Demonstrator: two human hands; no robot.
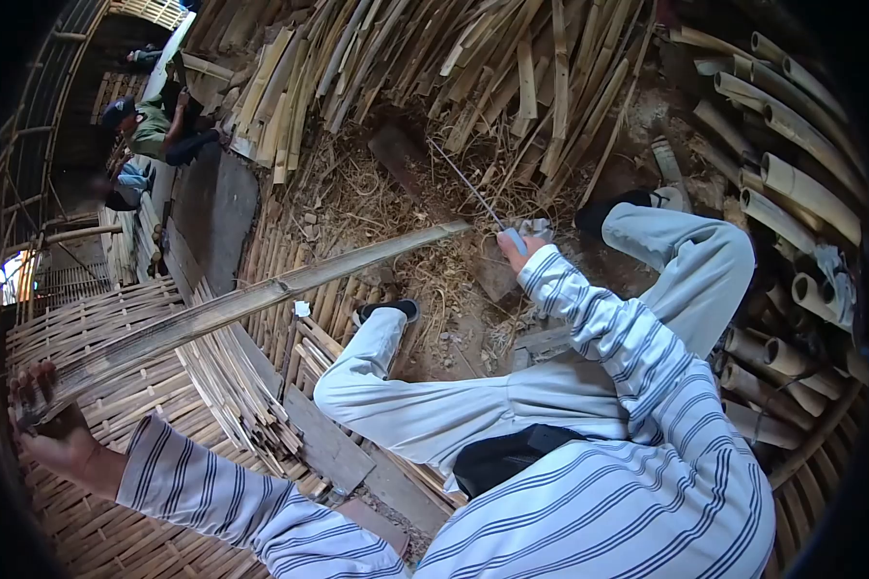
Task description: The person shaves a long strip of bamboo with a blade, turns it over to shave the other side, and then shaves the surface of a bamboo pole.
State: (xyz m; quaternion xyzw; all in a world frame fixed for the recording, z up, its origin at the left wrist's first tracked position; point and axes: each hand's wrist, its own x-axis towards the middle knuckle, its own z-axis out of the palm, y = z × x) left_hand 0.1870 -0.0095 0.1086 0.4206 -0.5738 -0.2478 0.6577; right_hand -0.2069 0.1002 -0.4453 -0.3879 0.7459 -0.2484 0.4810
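Observation:
At the far left, my left hand (56, 429) grips one end of a long split bamboo strip (212, 314). The strip slants up to the right, and its far end stops a little short of my right hand. My right hand (521, 251) is closed round the handle of a long thin-bladed knife (471, 188). Its blade points up and left, away from me, over the shavings, and looks apart from the strip. Fingertips of the right hand are partly hidden by the grip.
Split bamboo lengths (406, 58) are heaped ahead, and bamboo poles (811, 188) are stacked at the right. Curled shavings (434, 280) cover the ground between my legs. A woven bamboo mat (116, 347) lies at left. Another person (150, 125) sits at the upper left.

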